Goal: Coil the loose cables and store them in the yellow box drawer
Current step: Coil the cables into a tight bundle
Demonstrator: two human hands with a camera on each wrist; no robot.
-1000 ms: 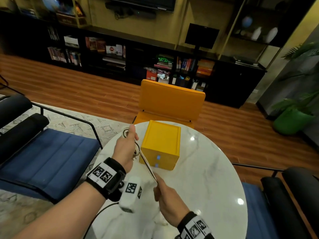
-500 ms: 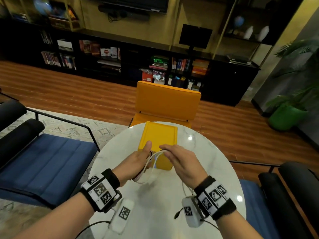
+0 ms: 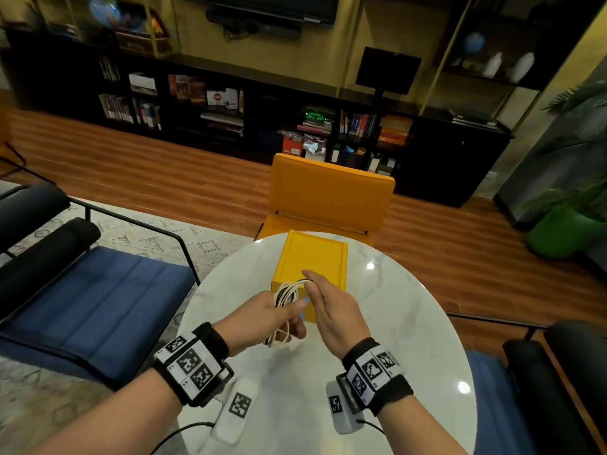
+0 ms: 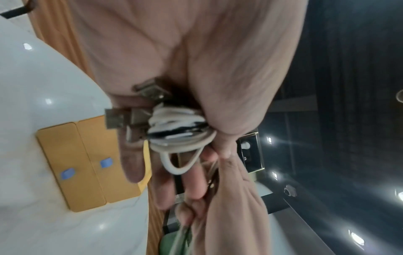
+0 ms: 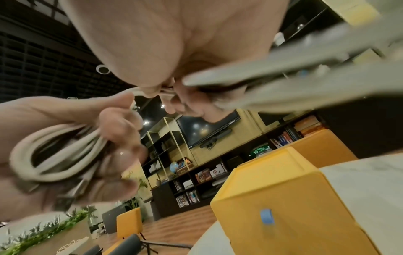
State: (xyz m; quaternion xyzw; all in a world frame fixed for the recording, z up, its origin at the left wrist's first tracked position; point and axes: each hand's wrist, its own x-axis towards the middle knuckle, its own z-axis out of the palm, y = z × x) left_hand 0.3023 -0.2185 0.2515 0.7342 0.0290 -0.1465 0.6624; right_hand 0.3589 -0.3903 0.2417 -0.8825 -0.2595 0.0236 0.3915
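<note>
A bundle of coiled white and black cables [image 3: 285,302] is gripped in my left hand [image 3: 269,318], just in front of the yellow box [image 3: 312,257]. In the left wrist view the cable coil [image 4: 179,131] shows metal USB plugs sticking out past the fingers. My right hand [image 3: 325,303] pinches the top loop of the cable coil near the box's front. The right wrist view shows the cable loops [image 5: 56,155] in the left fingers and the yellow box [image 5: 283,198] with a blue tab on its drawer front. Both drawers look closed.
The box stands on a round white marble table [image 3: 410,323]. A yellow chair [image 3: 328,195] sits behind the table, a blue bench [image 3: 98,300] to the left, a dark seat [image 3: 558,389] to the right. Shelves line the far wall.
The stretched cable has been wound into a tight coil in my left hand. My right hand came up from the near table edge to the top of the coil by the box.
</note>
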